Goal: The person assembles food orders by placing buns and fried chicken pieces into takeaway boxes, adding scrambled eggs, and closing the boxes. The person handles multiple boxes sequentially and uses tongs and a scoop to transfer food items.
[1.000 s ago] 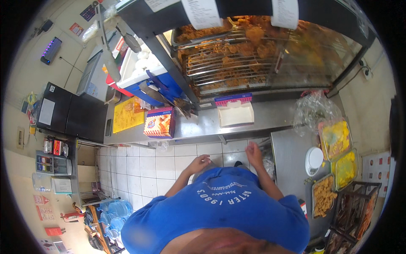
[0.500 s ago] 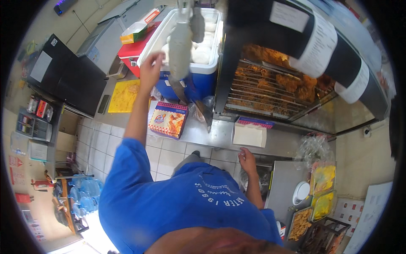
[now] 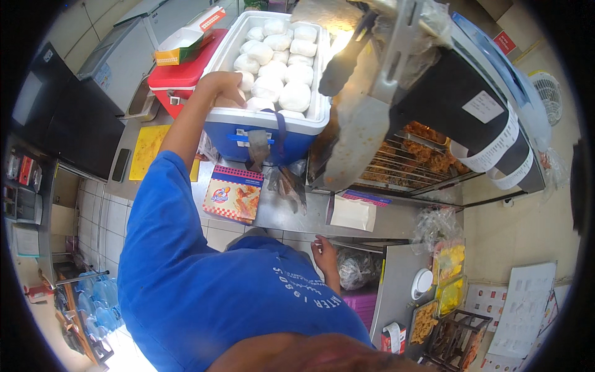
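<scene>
My left hand reaches over the near left rim of a blue-and-white cooler box and dips among the contents. White, round paper-wrapped bundles fill the box in rows. The hand touches the bundles at the near left corner; its fingers are mostly hidden, so a hold on one is not clear. Low beside my body, my right hand hangs with loosely bent fingers apart and nothing in them. In front of it, on the metal counter's edge, lies an open white carton. A printed food box stands below the cooler.
Hanging metal utensils partly cover the fried-food display case at right. Left of the cooler sit a red cooler with a paper tray on top, a yellow cutting board and a phone.
My left hand has gone from above the cooler's rim down into its near left corner. My body and view have shifted, and the hanging utensils now appear farther right.
</scene>
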Demonstrator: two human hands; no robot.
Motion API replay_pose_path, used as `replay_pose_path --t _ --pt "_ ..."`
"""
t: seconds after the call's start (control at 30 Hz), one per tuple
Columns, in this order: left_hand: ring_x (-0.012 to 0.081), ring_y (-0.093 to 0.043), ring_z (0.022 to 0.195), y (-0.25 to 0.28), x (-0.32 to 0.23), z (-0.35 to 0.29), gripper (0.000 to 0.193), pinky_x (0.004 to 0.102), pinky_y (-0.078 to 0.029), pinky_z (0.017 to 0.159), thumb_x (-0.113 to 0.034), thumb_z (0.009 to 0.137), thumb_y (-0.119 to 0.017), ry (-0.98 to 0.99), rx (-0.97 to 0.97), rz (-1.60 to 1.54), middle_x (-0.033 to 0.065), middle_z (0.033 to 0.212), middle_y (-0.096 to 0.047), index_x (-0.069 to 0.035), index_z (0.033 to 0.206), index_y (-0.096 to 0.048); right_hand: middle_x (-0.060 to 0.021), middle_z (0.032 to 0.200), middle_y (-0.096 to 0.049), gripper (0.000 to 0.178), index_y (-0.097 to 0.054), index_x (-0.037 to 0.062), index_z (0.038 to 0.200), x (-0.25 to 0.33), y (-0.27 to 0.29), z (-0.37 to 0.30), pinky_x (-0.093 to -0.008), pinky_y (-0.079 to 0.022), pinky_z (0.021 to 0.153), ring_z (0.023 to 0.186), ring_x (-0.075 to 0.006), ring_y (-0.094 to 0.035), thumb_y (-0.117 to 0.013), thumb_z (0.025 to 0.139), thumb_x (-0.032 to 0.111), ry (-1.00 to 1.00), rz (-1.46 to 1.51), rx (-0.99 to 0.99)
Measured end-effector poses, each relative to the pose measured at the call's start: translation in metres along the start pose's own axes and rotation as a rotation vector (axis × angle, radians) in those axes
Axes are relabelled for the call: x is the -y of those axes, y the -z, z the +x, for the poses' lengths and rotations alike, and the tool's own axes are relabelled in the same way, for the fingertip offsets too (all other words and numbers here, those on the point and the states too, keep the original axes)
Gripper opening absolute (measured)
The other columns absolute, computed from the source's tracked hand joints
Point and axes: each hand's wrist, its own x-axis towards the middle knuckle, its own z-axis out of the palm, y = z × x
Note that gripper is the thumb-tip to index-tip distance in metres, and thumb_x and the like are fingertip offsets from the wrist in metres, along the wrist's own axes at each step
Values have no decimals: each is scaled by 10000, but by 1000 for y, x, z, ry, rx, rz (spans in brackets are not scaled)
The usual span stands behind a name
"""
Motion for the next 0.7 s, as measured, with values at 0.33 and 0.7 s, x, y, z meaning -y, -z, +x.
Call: replay_pose_path --t 0.33,0.7 --pt "298 -614 970 -4 -2 -11 624 388 -475 811 -267 576 -783 -71 143 -23 172 1064 -631 -50 1128 -590 -152 999 -667 349 -575 71 1181 27 0 13 -366 -509 721 837 -263 -671 -636 854 177 43 -52 -53" --pt "222 -604 914 -3 22 4 465 329 -463 803 -331 657 -752 -204 280 -103 107 971 -661 -64 1023 -650 -170 1019 -645 381 -579 46 1179 34 -12 -6 -380 -501 777 875 -299 -646 -630 836 203 -1 39 -62"
